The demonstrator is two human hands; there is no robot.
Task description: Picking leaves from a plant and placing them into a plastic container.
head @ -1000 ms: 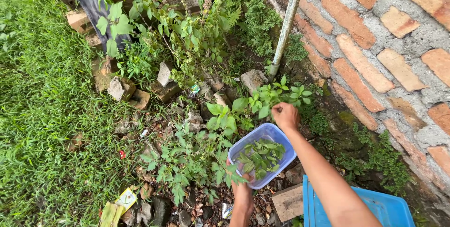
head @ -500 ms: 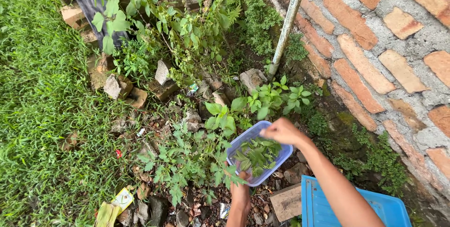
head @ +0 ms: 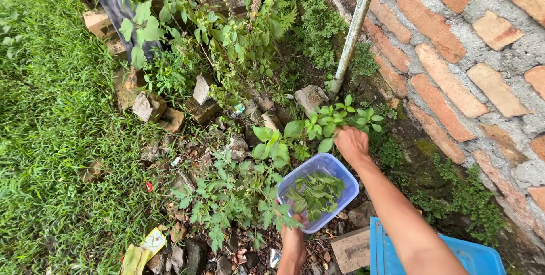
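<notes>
Wall: brick wall [head: 454,53], right side of frame.
Plant: leafy plant [head: 335,117], centre.
Tub: blue plastic tub [head: 329,167] of picked leaves [head: 315,192], lower centre.
Right hand [head: 352,143]: fingers closed on the plant's leaves.
Left hand [head: 292,240]: grips the tub's near rim.

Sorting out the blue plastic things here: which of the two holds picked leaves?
The translucent blue tub gripped by the left hand; the solid blue bin lies beside the wall.
</notes>
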